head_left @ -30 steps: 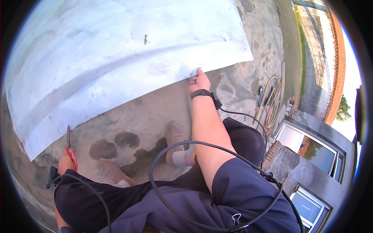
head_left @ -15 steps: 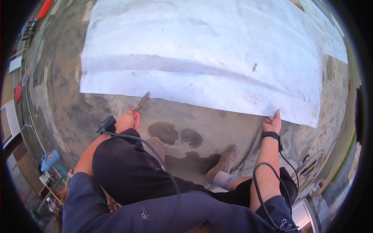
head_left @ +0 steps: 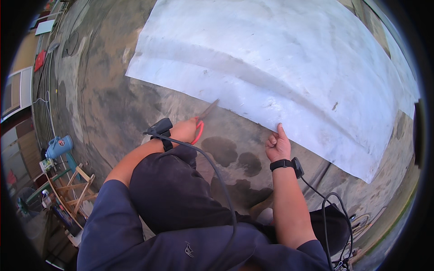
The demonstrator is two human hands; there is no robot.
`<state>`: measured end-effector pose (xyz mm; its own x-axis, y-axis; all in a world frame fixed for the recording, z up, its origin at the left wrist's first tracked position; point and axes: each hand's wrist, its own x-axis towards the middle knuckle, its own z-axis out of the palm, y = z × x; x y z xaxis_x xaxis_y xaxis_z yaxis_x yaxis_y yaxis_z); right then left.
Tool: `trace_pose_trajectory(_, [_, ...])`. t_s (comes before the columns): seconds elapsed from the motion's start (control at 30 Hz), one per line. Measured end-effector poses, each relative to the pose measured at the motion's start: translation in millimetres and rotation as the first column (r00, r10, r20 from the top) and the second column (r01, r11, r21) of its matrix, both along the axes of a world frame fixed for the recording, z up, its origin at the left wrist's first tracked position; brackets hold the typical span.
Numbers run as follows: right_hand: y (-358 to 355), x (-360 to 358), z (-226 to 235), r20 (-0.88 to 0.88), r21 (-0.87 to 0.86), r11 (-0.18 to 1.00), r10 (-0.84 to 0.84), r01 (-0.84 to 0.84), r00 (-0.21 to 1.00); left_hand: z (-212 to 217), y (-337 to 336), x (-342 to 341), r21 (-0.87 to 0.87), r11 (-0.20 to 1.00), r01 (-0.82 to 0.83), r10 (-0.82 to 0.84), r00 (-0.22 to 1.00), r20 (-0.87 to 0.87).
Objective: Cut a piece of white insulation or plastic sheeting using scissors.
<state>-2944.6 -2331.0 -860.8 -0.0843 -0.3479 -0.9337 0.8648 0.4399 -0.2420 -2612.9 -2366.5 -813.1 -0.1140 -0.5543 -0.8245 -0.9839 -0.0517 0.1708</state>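
My left hand (head_left: 183,131) is closed around a pair of scissors (head_left: 200,132) with red handles. The brownish blades look nearly together, and their tips reach the near edge of a large white sheet (head_left: 280,77). Farther right along that edge, my right hand (head_left: 279,148) grips the sheet, thumb on top and fingers curled beneath. A shallow crease runs across the sheet, roughly parallel to its near edge, and a few dark smudges mark its surface. Both my wrists wear black straps with small devices and cables.
Stained concrete ground (head_left: 108,104) lies under the sheet, with dark wet patches (head_left: 220,151) before my knees. To the left stand a blue jug (head_left: 59,147) and a wooden folding frame (head_left: 77,189). A black cable (head_left: 221,180) loops across my lap.
My view has turned, so the sheet looks tilted. My right hand has shifted left along the sheet's edge, nearer the scissors. The scissors' tips have moved somewhat right along the edge.
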Motion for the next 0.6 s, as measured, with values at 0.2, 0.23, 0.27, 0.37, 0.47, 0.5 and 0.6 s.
trace_pose_trajectory(0.2, [-23,80,-2,0.154,-0.061,0.991,0.129,-0.121,0.980,1,-2,1,0.020,1.000,-0.010,0.012,0.993,-0.118])
trace_pose_trajectory(0.23, [-26,93,-1,0.183,-0.078,0.983,0.179,-0.167,0.967,0,-1,2,0.014,1.000,0.001,0.000,0.994,-0.112])
trace_pose_trajectory(0.27, [-28,101,-4,0.181,-0.076,0.982,0.182,-0.171,0.967,0,-1,2,0.015,1.000,-0.002,0.004,0.993,-0.115])
trace_pose_trajectory(0.37, [-30,116,-11,0.176,-0.048,0.971,0.239,-0.234,0.955,4,-4,1,0.029,1.000,0.001,0.003,0.991,-0.136])
trace_pose_trajectory(0.47, [-30,121,-11,0.156,-0.054,0.953,0.304,-0.299,0.940,7,-4,2,0.022,0.999,-0.043,0.047,0.977,-0.207])
trace_pose_trajectory(0.5, [-31,123,-11,0.158,-0.053,0.952,0.306,-0.302,0.939,7,-3,3,0.020,0.999,-0.041,0.044,0.977,-0.208])
trace_pose_trajectory(0.6, [-34,128,-12,0.137,-0.018,0.948,0.316,-0.317,0.939,-3,6,11,-0.032,0.998,-0.060,0.052,0.973,-0.226])
